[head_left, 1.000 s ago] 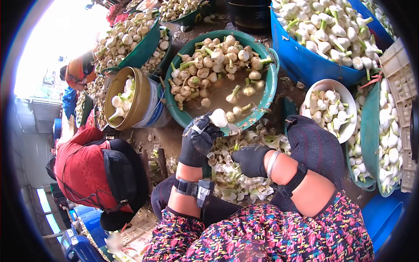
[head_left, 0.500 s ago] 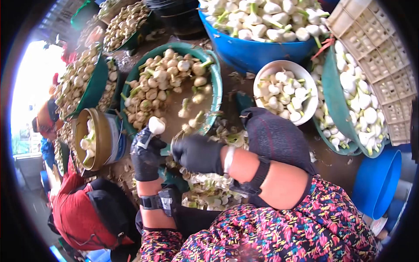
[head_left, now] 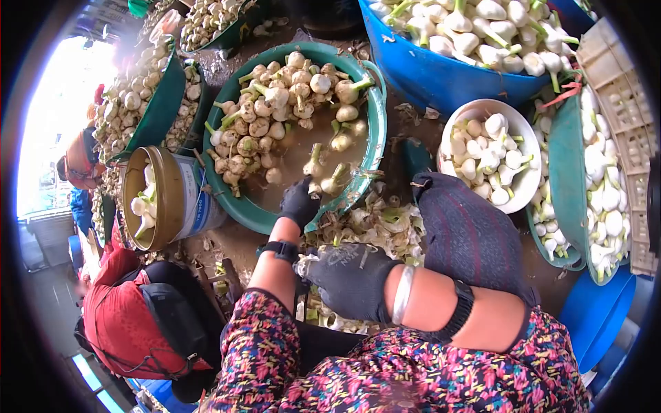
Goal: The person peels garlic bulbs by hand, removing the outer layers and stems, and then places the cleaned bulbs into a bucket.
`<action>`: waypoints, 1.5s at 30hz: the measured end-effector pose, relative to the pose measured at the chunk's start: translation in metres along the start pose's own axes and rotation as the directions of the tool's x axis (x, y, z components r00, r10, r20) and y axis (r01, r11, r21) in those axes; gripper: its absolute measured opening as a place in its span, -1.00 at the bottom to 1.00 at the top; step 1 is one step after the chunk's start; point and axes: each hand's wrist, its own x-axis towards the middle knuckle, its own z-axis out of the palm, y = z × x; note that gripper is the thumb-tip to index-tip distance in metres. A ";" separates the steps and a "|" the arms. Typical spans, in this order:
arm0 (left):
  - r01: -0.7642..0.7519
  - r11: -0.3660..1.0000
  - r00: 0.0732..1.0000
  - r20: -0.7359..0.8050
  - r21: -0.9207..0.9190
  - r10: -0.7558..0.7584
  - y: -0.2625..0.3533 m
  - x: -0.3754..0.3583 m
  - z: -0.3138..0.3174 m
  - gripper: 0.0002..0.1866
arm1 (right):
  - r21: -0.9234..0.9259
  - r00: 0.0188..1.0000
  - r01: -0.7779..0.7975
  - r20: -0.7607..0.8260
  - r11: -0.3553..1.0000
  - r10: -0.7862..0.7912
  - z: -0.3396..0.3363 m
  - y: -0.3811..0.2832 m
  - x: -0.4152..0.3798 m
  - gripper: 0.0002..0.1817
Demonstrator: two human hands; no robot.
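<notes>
My left hand [head_left: 301, 204], in a black glove, reaches over the near rim of a green basin [head_left: 377, 124] of muddy water and unpeeled garlic bulbs [head_left: 258, 126]. Its fingers close at a small garlic bulb [head_left: 315, 187] by the rim; part of the grip is hidden. My right hand [head_left: 350, 279], gloved too and speckled with bits of peel, is curled shut in front of my body. What it holds cannot be made out. Beneath the hands lies a heap of peeled-off garlic skins [head_left: 379, 230].
A white bowl [head_left: 529, 180] of cleaned garlic stands to the right, below a full blue tub [head_left: 413, 79]. On the left are a gold-rimmed bucket [head_left: 162, 230] with a few bulbs and a person in red [head_left: 124, 323]. Green tubs of garlic and a plastic crate [head_left: 616, 55] stand around.
The white garlic bulb has left my left hand, which has moved forward to the basin's edge. My right hand has come back and down toward my body, still closed.
</notes>
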 end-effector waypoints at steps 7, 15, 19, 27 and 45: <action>0.207 0.978 0.922 0.329 0.034 -0.207 -0.056 0.005 0.024 -0.64 | -0.006 0.990 -0.140 -0.027 0.990 0.139 -0.012 0.006 0.010 -0.75; 0.216 0.403 0.960 0.269 -0.889 0.079 0.061 -0.042 -0.125 -0.70 | -0.169 0.737 -0.181 -0.676 0.969 0.020 0.005 0.024 0.030 -0.26; 0.159 0.189 0.986 0.165 -0.969 0.016 0.099 -0.089 -0.170 -0.65 | 0.284 0.718 0.271 -0.696 0.920 0.003 0.002 0.030 0.037 -0.40; -0.060 -0.026 0.976 -0.054 -0.998 -0.209 0.124 -0.123 -0.156 -0.73 | 0.787 0.930 0.213 -0.346 0.579 0.129 0.005 0.006 0.026 -0.37; -0.100 0.360 0.977 -0.159 -0.928 -0.139 0.122 -0.130 -0.164 -0.85 | 0.748 0.825 0.435 -0.554 0.501 0.110 0.011 0.014 0.026 -0.38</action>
